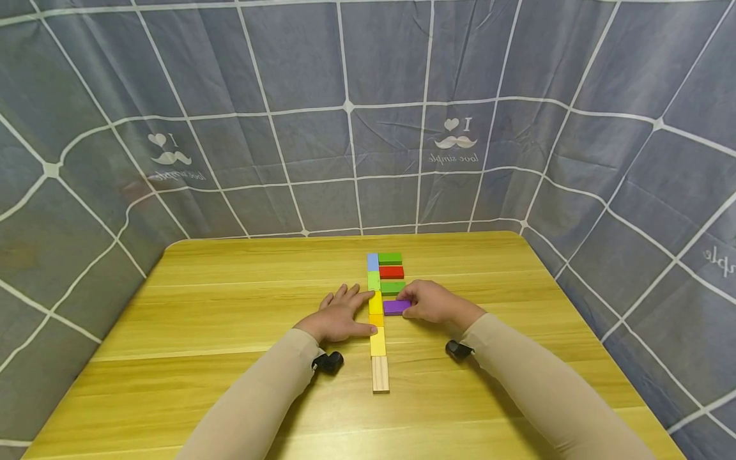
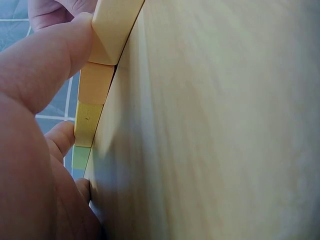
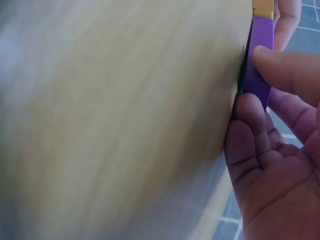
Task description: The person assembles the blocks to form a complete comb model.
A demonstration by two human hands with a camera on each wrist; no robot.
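Observation:
A straight column of flat blocks runs away from me in the head view: a natural wood block nearest, then a pale yellow block, an orange block, a yellow block, a light green block and a blue block. My left hand lies spread at the column's left, thumb on the pale yellow block and index fingertip on the yellow one. With thumb and fingers, my right hand pinches the right end of a purple block, whose left end meets the column.
Beyond the purple block, a green block, a red block and another green block stick out rightward from the column. All lie on the wooden table. A grey checked curtain surrounds its back and sides.

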